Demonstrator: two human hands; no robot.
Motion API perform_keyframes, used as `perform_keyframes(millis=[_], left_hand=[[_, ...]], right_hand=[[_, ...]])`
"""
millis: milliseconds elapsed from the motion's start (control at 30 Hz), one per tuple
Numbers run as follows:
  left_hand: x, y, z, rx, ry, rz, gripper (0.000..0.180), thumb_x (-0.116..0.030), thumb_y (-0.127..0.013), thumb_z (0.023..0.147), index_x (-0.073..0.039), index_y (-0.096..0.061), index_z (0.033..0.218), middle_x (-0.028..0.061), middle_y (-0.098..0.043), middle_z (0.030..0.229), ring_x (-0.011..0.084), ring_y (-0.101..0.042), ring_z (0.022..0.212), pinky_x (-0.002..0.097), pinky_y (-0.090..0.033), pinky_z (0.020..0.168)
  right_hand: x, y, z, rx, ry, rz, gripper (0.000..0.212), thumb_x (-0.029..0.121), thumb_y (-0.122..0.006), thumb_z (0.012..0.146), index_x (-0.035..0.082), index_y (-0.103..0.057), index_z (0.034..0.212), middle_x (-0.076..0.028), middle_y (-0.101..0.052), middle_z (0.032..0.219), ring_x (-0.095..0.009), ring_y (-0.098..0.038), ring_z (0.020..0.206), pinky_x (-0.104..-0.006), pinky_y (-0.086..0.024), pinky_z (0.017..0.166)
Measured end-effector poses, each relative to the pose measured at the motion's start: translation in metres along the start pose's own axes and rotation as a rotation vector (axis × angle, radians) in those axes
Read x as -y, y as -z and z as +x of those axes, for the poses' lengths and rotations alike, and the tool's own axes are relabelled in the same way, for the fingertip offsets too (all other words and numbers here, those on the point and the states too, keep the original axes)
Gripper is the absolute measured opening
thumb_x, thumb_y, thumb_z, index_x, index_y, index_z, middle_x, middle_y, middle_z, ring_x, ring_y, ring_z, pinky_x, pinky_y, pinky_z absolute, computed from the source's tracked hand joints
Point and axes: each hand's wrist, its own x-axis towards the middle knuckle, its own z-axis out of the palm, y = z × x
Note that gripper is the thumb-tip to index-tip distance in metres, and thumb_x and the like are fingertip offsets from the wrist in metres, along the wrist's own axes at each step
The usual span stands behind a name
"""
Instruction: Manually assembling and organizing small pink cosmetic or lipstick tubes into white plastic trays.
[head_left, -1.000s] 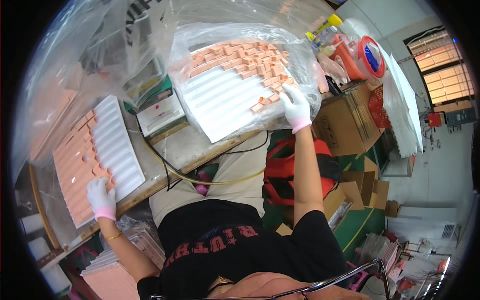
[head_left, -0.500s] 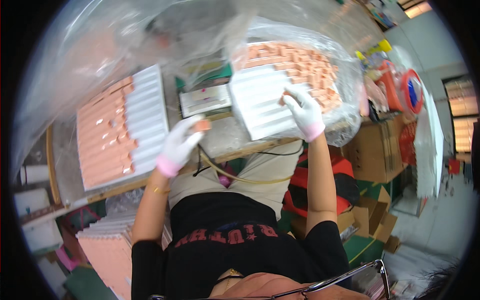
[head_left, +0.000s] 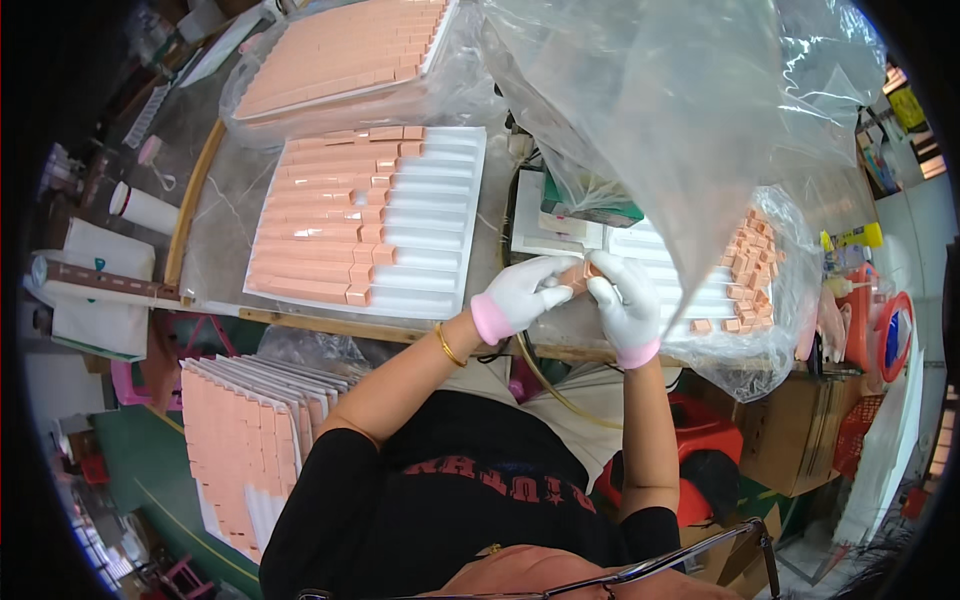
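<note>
My left hand (head_left: pixel 527 293) and my right hand (head_left: pixel 628 303), both in white gloves with pink cuffs, meet in front of me near the table's front edge. Between their fingertips are small salmon-coloured blocks (head_left: pixel 577 275), pinched by both hands; how many is hard to make out. To the left lies a white grooved tray (head_left: pixel 440 225) with rows of the same blocks filling its left part. Beyond my right hand, a second white grooved tray (head_left: pixel 660 262) bears a heap of loose blocks (head_left: pixel 750 270) at its right end, partly covered by clear plastic.
Clear plastic sheeting (head_left: pixel 640 110) hangs over the table's far right. Another block-filled tray (head_left: pixel 345 60) sits at the back left. A stack of filled trays (head_left: pixel 240 440) stands below the table on the left. Cardboard boxes (head_left: pixel 800 435) and a red stool (head_left: pixel 700 430) are at the right.
My hands were apart, each with a block, the right over the right-hand tray. They have come together at the fingertips. The view has turned, and the plastic sheeting now hangs further right.
</note>
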Motion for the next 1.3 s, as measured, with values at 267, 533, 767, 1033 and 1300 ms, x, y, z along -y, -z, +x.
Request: perform_keyframes(millis=[267,533,767,1033,1300], left_hand=[[-0.004,0.028,-0.003,-0.102,-0.072,0.039,0.046,-0.014,-0.059,0.084,-0.004,-0.049,0.127,0.0097,-0.061,0.103,0.0189,-0.058,0.089,0.0351,-0.048,0.081],[0.011,0.210,0.064,-0.566,-0.193,1.316,0.030,-0.011,-0.063,0.075,-0.004,-0.063,0.104,0.0167,-0.064,0.102,0.0342,-0.060,0.096,0.0396,-0.047,0.086],[0.018,0.247,0.057,-0.428,0.016,1.586,0.028,-0.016,-0.064,0.075,-0.010,-0.063,0.102,0.0107,-0.062,0.102,0.0329,-0.056,0.100,0.0428,-0.046,0.087],[0.033,0.264,0.066,-0.469,-0.169,1.575,0.026,-0.017,-0.067,0.074,-0.010,-0.063,0.099,0.0101,-0.063,0.104,0.0303,-0.055,0.101,0.0416,-0.046,0.087],[-0.010,0.144,0.046,-0.571,-0.335,0.599,0.024,-0.011,-0.067,0.080,-0.003,-0.061,0.101,0.0038,-0.063,0.090,0.0126,-0.057,0.082,0.0271,-0.047,0.076]], right_hand=[[-0.013,-0.034,0.023,0.031,-0.012,0.074,0.034,0.020,-0.077,0.068,0.004,-0.066,0.095,-0.015,-0.059,0.108,-0.031,-0.054,0.101,-0.0375,-0.044,0.085],[-0.091,-0.080,0.059,-0.181,-0.105,0.104,0.028,0.022,-0.077,0.068,0.005,-0.067,0.087,-0.012,-0.063,0.090,-0.026,-0.057,0.097,-0.0385,-0.045,0.085],[-0.082,-0.007,0.014,-0.309,-0.118,-0.191,0.044,0.027,-0.069,0.076,0.004,-0.060,0.112,-0.016,-0.059,0.109,-0.032,-0.057,0.100,-0.0398,-0.045,0.089],[-0.079,0.114,-0.068,-0.001,-0.605,-1.038,0.031,0.036,-0.060,0.080,0.009,-0.069,0.092,-0.013,-0.065,0.091,-0.032,-0.060,0.086,-0.0402,-0.047,0.077],[-0.034,0.065,-0.048,-0.289,-0.542,0.300,0.019,0.008,-0.064,0.084,-0.004,-0.062,0.100,-0.012,-0.068,0.086,-0.017,-0.064,0.081,-0.0291,-0.050,0.076]])
